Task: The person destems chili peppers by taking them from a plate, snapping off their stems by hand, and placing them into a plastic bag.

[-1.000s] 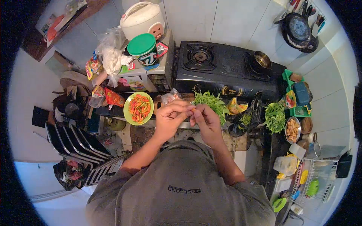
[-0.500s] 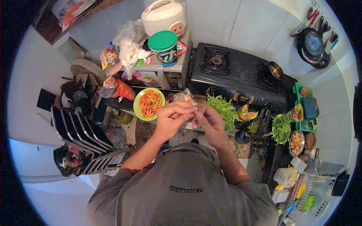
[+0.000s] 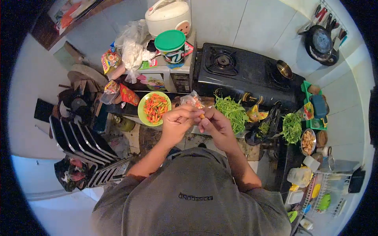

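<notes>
Close together at the centre, my left hand point(image 3: 178, 121) and my right hand point(image 3: 217, 128) pinch a small orange chili point(image 3: 202, 116) between their fingertips. To the left of them, a green plate point(image 3: 142, 114) holds red, orange and green chilies point(image 3: 155, 108). Just behind my fingers lies a clear plastic bag point(image 3: 192, 99) with small reddish pieces inside. Beside my right hand is a heap of green leafy stems point(image 3: 230, 113).
A black gas stove point(image 3: 252, 72) stands behind the greens. Further right are a black plastic bag point(image 3: 269, 125), more greens point(image 3: 291, 128) and a bowl of brown pieces point(image 3: 308, 142). Stacked chairs point(image 3: 80, 137) stand at the left. A green-lidded tub point(image 3: 170, 45) sits at the back.
The camera view has shifted slightly. Both hands remain pinched together around the small chili, with only slight finger movement.
</notes>
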Demonstrator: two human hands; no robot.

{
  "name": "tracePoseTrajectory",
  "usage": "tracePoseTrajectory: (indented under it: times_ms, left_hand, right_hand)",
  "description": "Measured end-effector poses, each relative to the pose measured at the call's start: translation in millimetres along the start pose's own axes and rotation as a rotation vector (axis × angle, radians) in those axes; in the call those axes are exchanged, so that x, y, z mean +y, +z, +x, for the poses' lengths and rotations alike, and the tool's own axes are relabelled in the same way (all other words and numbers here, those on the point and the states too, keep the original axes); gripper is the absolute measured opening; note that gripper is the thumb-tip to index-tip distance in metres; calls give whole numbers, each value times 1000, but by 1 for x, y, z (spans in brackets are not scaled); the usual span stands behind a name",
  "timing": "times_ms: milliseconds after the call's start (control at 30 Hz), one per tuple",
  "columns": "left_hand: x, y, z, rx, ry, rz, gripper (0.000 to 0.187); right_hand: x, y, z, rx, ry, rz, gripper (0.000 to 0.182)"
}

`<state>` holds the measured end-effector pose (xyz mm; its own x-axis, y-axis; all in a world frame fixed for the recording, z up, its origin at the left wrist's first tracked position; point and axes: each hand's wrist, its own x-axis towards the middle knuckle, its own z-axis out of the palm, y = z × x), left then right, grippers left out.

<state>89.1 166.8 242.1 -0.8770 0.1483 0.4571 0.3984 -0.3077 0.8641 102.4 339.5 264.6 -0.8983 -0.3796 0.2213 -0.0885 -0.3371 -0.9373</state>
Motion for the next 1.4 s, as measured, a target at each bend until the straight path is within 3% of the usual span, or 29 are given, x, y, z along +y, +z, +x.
tracePoseTrajectory:
  times_ms: [133,200,233,300,333,400,533,600,767,933,1000,1067,1100,1200,1233,1400]
  left_hand:
    - [-6,-5,-1,-22,2,-91,14]
    - [-16,-11,-7,160,-251,-97,8]
    - [-24,-17,-10,157,-255,-102,8]
    - [-50,-38,-20,251,-549,-95,14]
    - [-76,-57,-28,251,-548,-102,14]
    - [-132,-97,-47,178,-828,146,22]
    - [-198,-119,-51,228,-972,141,30]
    - [-274,-133,-64,309,-822,232,31]
    - [-299,-119,-41,243,-724,272,29]
    - [-261,-127,-50,136,-562,596,22]
    - [-252,-144,-65,147,-308,827,23]
    - [-214,-162,-67,107,-369,855,24]
    - [-203,-175,-70,88,-305,1033,25]
    - [-173,-201,-67,95,-197,1372,27]
    - [-166,-209,-64,118,-152,1530,29]
    - [-187,-247,-65,-37,-126,1565,34]
  right_hand:
    - [12,2,1,22,-14,-78,19]
    - [21,3,3,56,3,-153,23]
    - [27,3,3,79,22,-221,27]
    - [49,3,-4,179,99,-267,30]
    - [61,2,-8,274,170,-310,34]
    - [78,1,-20,318,226,-348,37]
    - [111,0,-41,389,312,-407,42]
    - [109,12,-44,422,324,-424,43]
    - [109,26,-45,502,382,-354,44]
    - [99,32,-37,602,402,-356,41]
    - [113,24,-38,528,339,-383,39]
    - [116,26,-31,498,360,-617,34]
    - [116,28,-27,469,340,-699,19]
    - [122,52,1,550,239,-564,10]
    - [133,49,3,494,276,-580,18]
    - [156,66,23,341,210,-694,15]
